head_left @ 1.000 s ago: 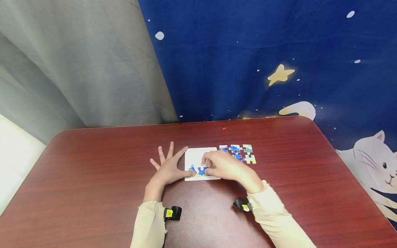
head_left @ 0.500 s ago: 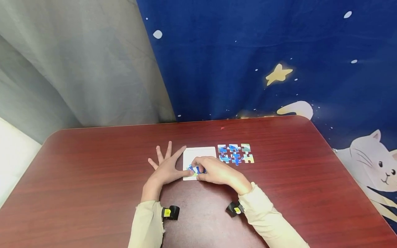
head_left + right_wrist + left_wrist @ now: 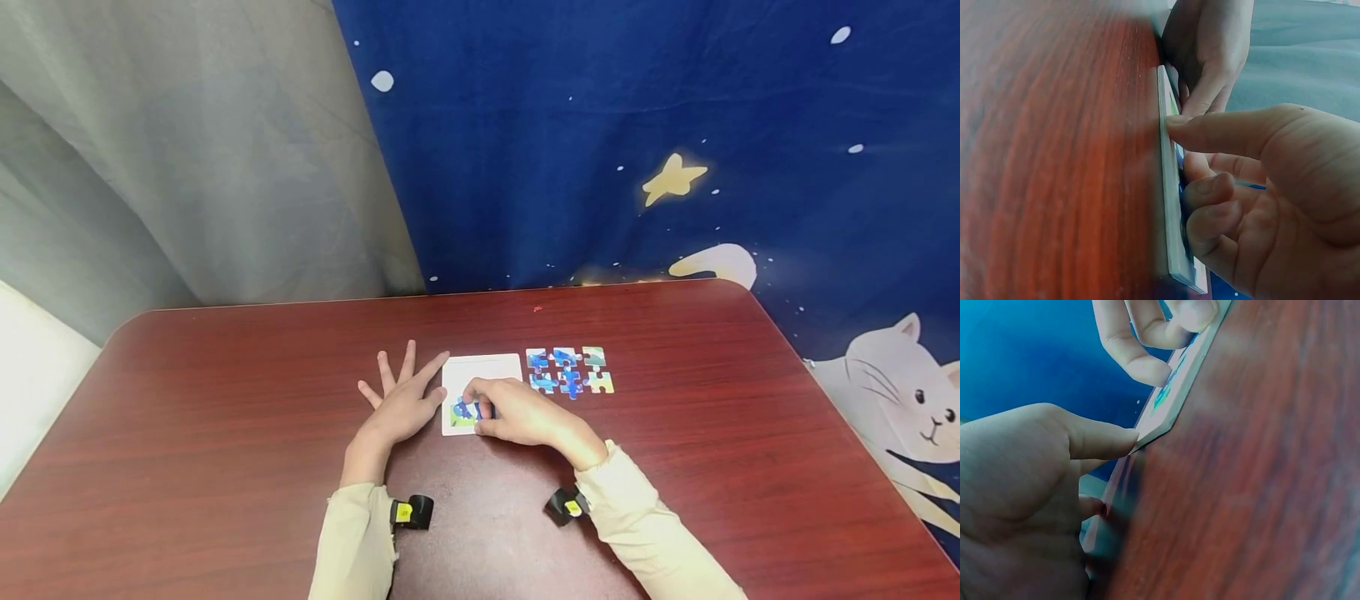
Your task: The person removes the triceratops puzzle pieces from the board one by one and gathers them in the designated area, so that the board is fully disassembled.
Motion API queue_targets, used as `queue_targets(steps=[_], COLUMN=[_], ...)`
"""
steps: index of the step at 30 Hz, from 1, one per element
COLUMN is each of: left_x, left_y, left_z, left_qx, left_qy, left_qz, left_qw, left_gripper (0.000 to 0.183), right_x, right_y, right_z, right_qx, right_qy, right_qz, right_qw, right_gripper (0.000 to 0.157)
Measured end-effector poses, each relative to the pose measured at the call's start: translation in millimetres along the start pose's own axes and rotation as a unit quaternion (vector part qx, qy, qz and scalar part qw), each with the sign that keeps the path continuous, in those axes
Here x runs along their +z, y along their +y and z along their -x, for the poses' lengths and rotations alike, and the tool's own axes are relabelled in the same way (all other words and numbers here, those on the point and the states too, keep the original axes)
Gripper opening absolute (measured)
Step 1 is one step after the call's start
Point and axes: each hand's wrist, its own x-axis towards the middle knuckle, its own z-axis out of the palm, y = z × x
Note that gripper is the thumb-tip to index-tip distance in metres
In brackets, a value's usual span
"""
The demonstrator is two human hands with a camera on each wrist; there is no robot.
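On the dark red table, just past the middle as the head view saw it, lay a white tray, flat and roughly square; clock directions here run from its centre, twelve pointing away from the person. Printed blue-and-green puzzle pieces lay inside it toward seven o'clock, partly covered by fingers.

At nine o'clock the left hand was spread, its thumb touching the tray's edge and three fingers fanned out over the table. Its index fingertip reached the tray's corner between ten and eleven o'clock.

At four o'clock the right hand bent its fingers over the pieces in the tray, and the right wrist view showed its thumb on the rim; whether it pinched a piece, I could not tell.

Between two and three o'clock, near the tray, six loose puzzle pieces lay in two rows of three, mostly blue, with greener ones farthest out. A black wrist device with a yellow label sat at seven o'clock. Behind the table hung a grey curtain toward eleven and a blue curtain toward one.
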Motion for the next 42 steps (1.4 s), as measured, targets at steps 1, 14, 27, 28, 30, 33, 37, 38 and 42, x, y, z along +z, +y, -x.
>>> queue_targets(steps=[1,14,27,28,30,33,37,38,42], left_x=[0.0,1.2,0.2,0.0,0.1,0.7,1.1,1.1,1.2], left_y=[0.0,-0.4,0.3,0.2,-0.2,-0.4,0.5,0.8,0.5], left_z=[0.1,-0.5,1.2,1.1,0.7,0.4,0.8,1.0,0.8], left_qx=[-0.001,0.001,0.004,0.001,-0.002,-0.001,-0.001,-0.001,-0.002], left_qy=[0.0,0.006,0.015,0.014,0.01,0.01,0.011,0.012,0.016], left_qz=[0.0,0.002,0.005,0.003,0.0,-0.001,0.0,0.0,-0.002], left_qw=[1.0,1.0,0.9999,0.9999,0.9999,1.0,0.9999,0.9999,0.9999], left_gripper=[0.053,0.053,0.053,0.053,0.053,0.053,0.052,0.053,0.053], right_x=[0.0,-0.1,1.9,2.0,2.3,3.1,4.0,4.3,5.7], right_y=[-0.1,-0.6,1.1,0.5,-0.8,-2.4,-3.7,-3.7,-3.3], right_z=[-0.1,0.9,-0.2,-0.2,0.0,0.2,1.1,1.3,1.2], right_qx=[-0.001,0.0,-0.017,-0.017,-0.02,-0.025,-0.027,-0.026,-0.025], right_qy=[-0.001,-0.001,0.014,0.016,0.023,0.034,0.043,0.045,0.046], right_qz=[0.001,-0.006,0.001,0.004,0.01,0.017,0.022,0.023,0.031], right_qw=[1.0,1.0,1.0,1.0,0.999,0.999,0.998,0.998,0.998], right_gripper=[0.027,0.028,0.029,0.029,0.028,0.028,0.029,0.029,0.029])
